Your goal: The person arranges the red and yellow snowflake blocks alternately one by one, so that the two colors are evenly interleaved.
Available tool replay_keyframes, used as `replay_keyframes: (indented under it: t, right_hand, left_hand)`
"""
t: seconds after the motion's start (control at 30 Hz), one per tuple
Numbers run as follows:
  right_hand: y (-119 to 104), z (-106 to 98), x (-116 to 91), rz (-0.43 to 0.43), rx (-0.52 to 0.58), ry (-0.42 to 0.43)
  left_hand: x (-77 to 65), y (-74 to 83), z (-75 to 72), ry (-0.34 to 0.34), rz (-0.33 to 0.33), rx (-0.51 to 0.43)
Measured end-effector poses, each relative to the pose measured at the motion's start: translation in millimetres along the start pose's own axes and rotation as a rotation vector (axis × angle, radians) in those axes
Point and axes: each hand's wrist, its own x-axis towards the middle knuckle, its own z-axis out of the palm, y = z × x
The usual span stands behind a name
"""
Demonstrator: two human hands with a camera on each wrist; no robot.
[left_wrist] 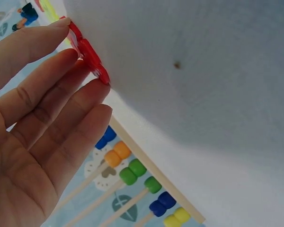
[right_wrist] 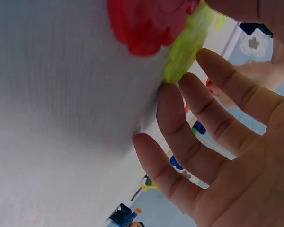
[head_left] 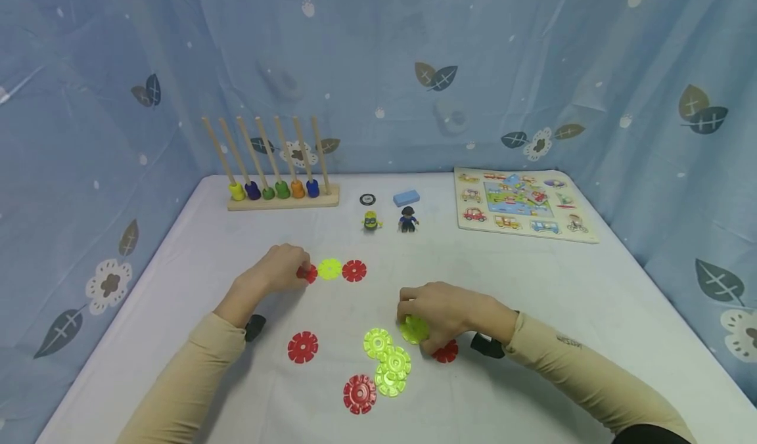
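Note:
My left hand [head_left: 275, 270] is at the left end of a short row of flat, notched interlocking discs. It pinches the red disc [left_wrist: 91, 56] there by its edges, thumb on one side and fingers on the other. To the right of that disc lie a yellow-green disc [head_left: 329, 268] and another red disc [head_left: 354, 270]. My right hand [head_left: 446, 306] holds a yellow-green disc [right_wrist: 183, 51] between thumb and fingertips, tilted, low over the cloth. Partly under this hand lies a red disc [head_left: 447, 352].
Several yellow-green discs [head_left: 395, 360] overlap near the front, with red discs [head_left: 303, 347] to their left. Farther back stand a wooden peg rack with beads [head_left: 284, 203], a small yellow figure [head_left: 370, 221], a dark figure [head_left: 407, 220], a blue block [head_left: 406, 198], a black ring [head_left: 367, 199] and a picture puzzle board [head_left: 508, 222].

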Motion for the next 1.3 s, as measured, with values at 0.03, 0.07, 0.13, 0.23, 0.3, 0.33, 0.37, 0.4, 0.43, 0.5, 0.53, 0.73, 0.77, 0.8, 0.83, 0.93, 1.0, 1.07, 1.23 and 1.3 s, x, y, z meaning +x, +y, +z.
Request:
replay_keyframes:
  t: [0.03,0.07,0.13,0.23,0.3,0.33,0.37,0.4,0.43,0.5,0.53,0.73,0.77,0.8,0.83,0.93,1.0,1.07,1.23,1.3]
  right_hand:
    - [-0.6,-0.1,0.6,0.001,0.004,-0.004]
    - [-1.1,-0.1,1.0,0.004,0.009,-0.006]
    - [-2.0,-0.4,1.5,0.016,0.016,-0.009]
    - [-2.9,-0.1,2.4,0.038,0.029,-0.017]
    - [-3.3,-0.1,3.0,0.053,0.035,-0.025]
    - [-3.4,0.0,3.2,0.060,0.038,-0.029]
    - [-3.6,-0.1,3.4,0.065,0.040,-0.033]
    - [-3.6,-0.3,3.5,0.069,0.046,-0.035]
    - [-3.5,-0.5,3.4,0.070,0.043,-0.035]
    - [-3.0,-1.0,2.8,0.069,0.037,-0.030]
    - [-2.5,-1.6,2.3,0.068,0.035,-0.023]
    - [4.5,-9.1,-0.5,0.060,0.046,0.027]
    - [6.4,-10.8,-0.1,0.061,0.049,0.032]
    - [8.6,-12.6,0.6,0.063,0.052,0.037]
    - [11.2,-14.3,1.8,0.066,0.057,0.042]
    - [20.4,-18.9,7.5,0.083,0.072,0.049]
    - [27.7,-21.1,13.2,0.097,0.077,0.056]
    - [34.9,-22.4,20.4,0.103,0.080,0.064]
    - [46.4,-24.8,40.4,0.106,0.096,0.084]
    - [48.8,-26.1,48.7,0.111,0.099,0.088]
  left_hand:
    - [0.1,-0.1,0.3,0.002,0.001,-0.002]
    - [0.2,-0.3,0.6,0.004,0.003,-0.003]
    - [0.0,-0.5,0.6,0.006,0.004,-0.006]
    - [0.0,-0.3,0.3,0.006,0.000,-0.008]
    - [0.3,-0.3,0.1,0.004,0.000,-0.007]
    - [0.5,-0.3,0.0,0.003,0.001,-0.007]
    - [0.7,-0.3,0.0,0.002,0.001,-0.007]
    - [1.1,-0.5,0.0,0.000,0.001,-0.008]
    - [1.2,-0.5,-0.1,-0.002,0.001,-0.008]
    - [1.3,-0.5,-0.5,-0.006,0.002,-0.006]
    - [1.4,-0.6,-0.8,-0.005,0.002,-0.004]
    - [1.9,-2.1,-2.1,0.000,0.007,0.004]
    - [2.0,-2.5,-2.0,0.000,0.007,0.003]
    - [2.0,-2.8,-1.7,0.000,0.007,0.002]
    - [2.2,-3.4,-1.5,-0.001,0.007,0.002]
    - [2.5,-3.9,-0.5,-0.003,0.003,-0.006]
    - [2.6,-4.3,0.3,0.000,0.004,-0.008]
    - [2.3,-4.2,0.9,0.004,0.004,-0.009]
    - [1.0,-3.6,1.7,0.002,0.007,-0.006]
    - [0.9,-3.1,2.0,-0.001,0.005,-0.007]
